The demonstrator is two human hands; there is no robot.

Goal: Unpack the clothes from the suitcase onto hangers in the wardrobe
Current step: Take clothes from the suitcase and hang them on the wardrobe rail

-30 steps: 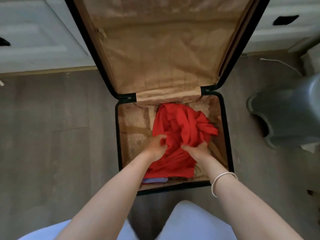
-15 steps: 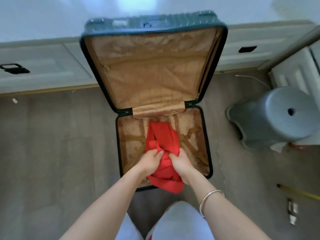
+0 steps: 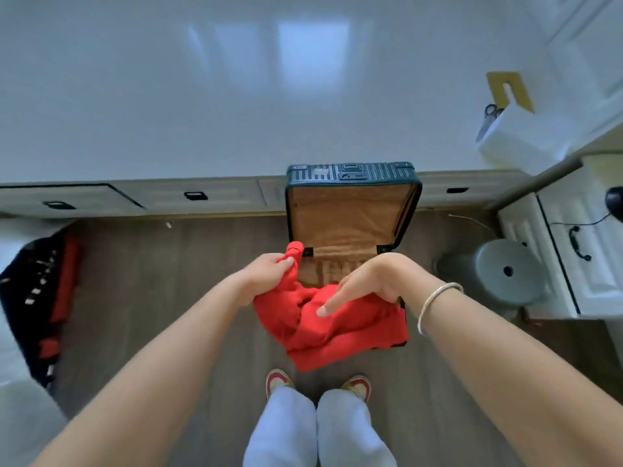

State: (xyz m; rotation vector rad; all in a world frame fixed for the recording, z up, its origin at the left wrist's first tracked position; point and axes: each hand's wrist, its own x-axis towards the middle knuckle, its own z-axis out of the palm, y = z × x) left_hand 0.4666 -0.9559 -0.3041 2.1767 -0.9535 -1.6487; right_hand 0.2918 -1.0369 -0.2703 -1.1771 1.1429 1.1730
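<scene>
Above the open suitcase point(image 3: 350, 171) we hold the red garment point(image 3: 337, 328) in the air, left hand point(image 3: 266, 271) clenched on a bunched end, right hand point(image 3: 374, 281) gripping the other side, forefinger straight, presumably to spread it for a hanger.

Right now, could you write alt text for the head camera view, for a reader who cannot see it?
Seen from above, a person's left hand and right hand hold a bunched red garment above an open dark green suitcase on a wooden floor. A grey stool stands to its right.
</scene>
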